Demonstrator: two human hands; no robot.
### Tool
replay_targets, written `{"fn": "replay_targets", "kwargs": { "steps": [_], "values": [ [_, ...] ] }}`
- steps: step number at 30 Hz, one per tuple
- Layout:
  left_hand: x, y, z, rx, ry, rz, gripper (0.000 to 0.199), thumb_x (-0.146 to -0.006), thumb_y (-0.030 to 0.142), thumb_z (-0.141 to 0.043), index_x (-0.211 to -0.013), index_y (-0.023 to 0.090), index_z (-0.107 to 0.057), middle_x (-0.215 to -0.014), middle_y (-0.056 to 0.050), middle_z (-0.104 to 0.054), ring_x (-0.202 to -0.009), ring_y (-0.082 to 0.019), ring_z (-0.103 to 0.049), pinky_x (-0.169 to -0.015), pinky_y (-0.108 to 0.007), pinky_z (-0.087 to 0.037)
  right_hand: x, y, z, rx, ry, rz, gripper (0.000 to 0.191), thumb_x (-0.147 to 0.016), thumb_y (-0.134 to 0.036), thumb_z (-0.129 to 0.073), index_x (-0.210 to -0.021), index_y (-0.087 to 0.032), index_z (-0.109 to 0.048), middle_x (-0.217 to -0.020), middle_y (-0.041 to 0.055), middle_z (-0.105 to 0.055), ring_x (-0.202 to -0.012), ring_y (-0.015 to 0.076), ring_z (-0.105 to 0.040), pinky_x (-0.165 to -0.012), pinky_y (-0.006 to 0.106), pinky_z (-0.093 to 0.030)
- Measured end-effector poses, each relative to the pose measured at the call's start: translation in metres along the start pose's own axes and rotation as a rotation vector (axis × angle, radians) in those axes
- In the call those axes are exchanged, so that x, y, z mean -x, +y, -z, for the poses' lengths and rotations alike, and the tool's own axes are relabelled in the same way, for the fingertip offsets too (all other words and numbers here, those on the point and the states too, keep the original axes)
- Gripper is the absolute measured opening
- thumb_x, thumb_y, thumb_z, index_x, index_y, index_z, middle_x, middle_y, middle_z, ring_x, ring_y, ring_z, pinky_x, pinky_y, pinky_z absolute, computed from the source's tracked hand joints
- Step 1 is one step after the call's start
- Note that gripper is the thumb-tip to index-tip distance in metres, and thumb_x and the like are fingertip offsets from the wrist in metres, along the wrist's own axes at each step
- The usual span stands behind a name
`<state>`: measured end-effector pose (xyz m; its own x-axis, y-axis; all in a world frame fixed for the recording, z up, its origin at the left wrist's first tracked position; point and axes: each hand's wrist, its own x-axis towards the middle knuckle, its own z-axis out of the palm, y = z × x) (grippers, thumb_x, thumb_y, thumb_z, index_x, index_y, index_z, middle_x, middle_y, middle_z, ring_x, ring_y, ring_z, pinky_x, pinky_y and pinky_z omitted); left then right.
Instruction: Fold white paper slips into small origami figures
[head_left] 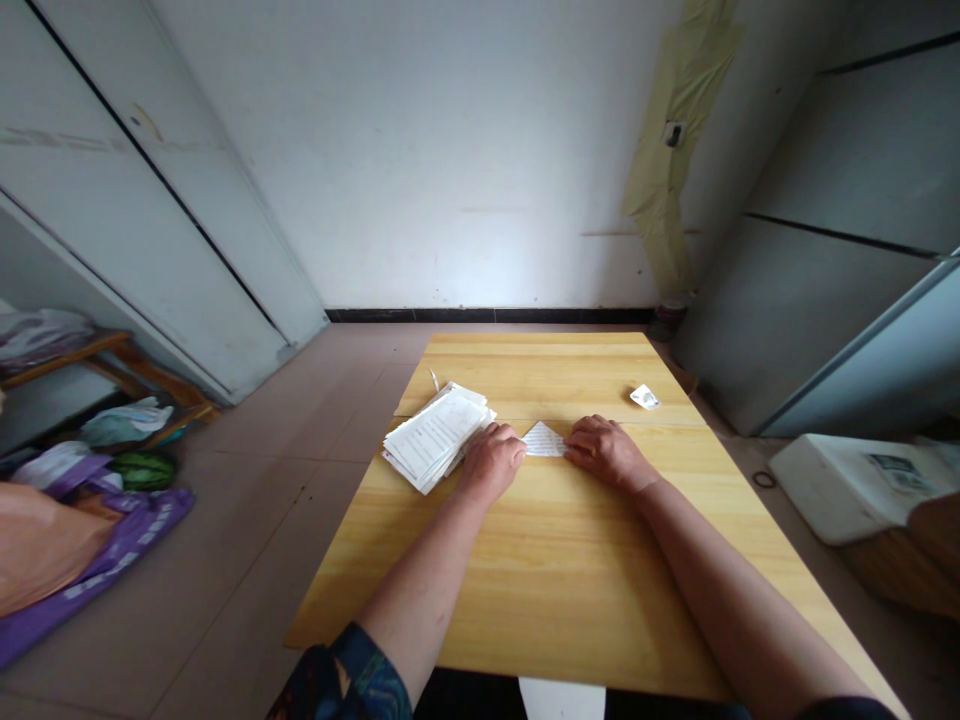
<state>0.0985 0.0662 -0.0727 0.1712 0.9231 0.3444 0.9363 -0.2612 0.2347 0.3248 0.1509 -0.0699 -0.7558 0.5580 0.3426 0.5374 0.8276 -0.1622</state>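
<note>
A small folded sheet of printed paper (pixel 545 440) lies on the wooden table, its upper part coming to a point like a triangle. My left hand (pixel 491 463) is closed at the paper's left corner, with the fingertips partly hidden behind the knuckles. At the opposite corner, the curled fingers of my right hand (pixel 604 452) pinch the paper's edge. Just left of my left hand sits an uneven stack of printed sheets (pixel 436 432). Farther right on the table is a small white folded piece (pixel 645 397) with a grey mark.
The light wooden table (pixel 555 600) stands before a white wall. To the right are a grey cabinet-like unit (pixel 817 190) and a white foam box (pixel 832 485). On the floor at left lie a purple bag (pixel 161 520) and a watermelon (pixel 144 469), near a low wooden rack (pixel 139 375).
</note>
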Motion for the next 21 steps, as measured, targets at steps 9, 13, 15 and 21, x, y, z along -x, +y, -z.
{"fn": "replay_targets", "kwargs": {
  "steps": [9, 13, 15, 21],
  "values": [
    [-0.004, -0.002, -0.004, -0.023, 0.05, -0.029, 0.023, -0.087, 0.017, -0.053, -0.069, 0.02, -0.067, -0.079, -0.003, -0.064, -0.082, -0.016, -0.053, -0.074, -0.028, -0.041, -0.001, -0.013, 0.007, 0.074, -0.022, -0.022, 0.025, -0.09, -0.036, -0.052, -0.084, -0.02, -0.07, -0.086, 0.0076, -0.063, -0.085, 0.0196, -0.053, -0.074, 0.03, -0.035],
    [-0.004, -0.003, -0.007, -0.009, 0.076, -0.028, 0.022, -0.086, 0.017, -0.054, -0.07, 0.02, -0.068, -0.078, -0.004, -0.064, -0.083, -0.017, -0.054, -0.075, -0.028, -0.041, -0.003, -0.021, 0.007, 0.06, 0.036, 0.017, 0.037, -0.087, -0.046, -0.054, -0.108, -0.018, -0.065, -0.105, 0.0114, -0.063, -0.094, 0.0239, -0.052, -0.079, 0.034, -0.037],
    [-0.004, -0.004, -0.009, 0.005, 0.084, -0.019, 0.022, -0.086, 0.016, -0.054, -0.071, 0.021, -0.068, -0.078, -0.003, -0.064, -0.084, -0.016, -0.054, -0.075, -0.028, -0.041, -0.006, -0.026, 0.005, 0.053, 0.038, 0.038, 0.037, -0.088, -0.044, -0.054, -0.112, -0.018, -0.064, -0.108, 0.0115, -0.063, -0.095, 0.024, -0.052, -0.081, 0.035, -0.037],
    [-0.004, -0.003, -0.008, 0.011, 0.085, -0.004, 0.021, -0.086, 0.016, -0.053, -0.073, 0.021, -0.069, -0.08, -0.003, -0.064, -0.084, -0.016, -0.054, -0.076, -0.028, -0.042, -0.014, -0.039, -0.001, 0.113, -0.034, 0.043, 0.019, -0.091, -0.03, -0.052, -0.095, -0.02, -0.068, -0.094, 0.0077, -0.065, -0.09, 0.0212, -0.052, -0.076, 0.032, -0.034]
  ]
}}
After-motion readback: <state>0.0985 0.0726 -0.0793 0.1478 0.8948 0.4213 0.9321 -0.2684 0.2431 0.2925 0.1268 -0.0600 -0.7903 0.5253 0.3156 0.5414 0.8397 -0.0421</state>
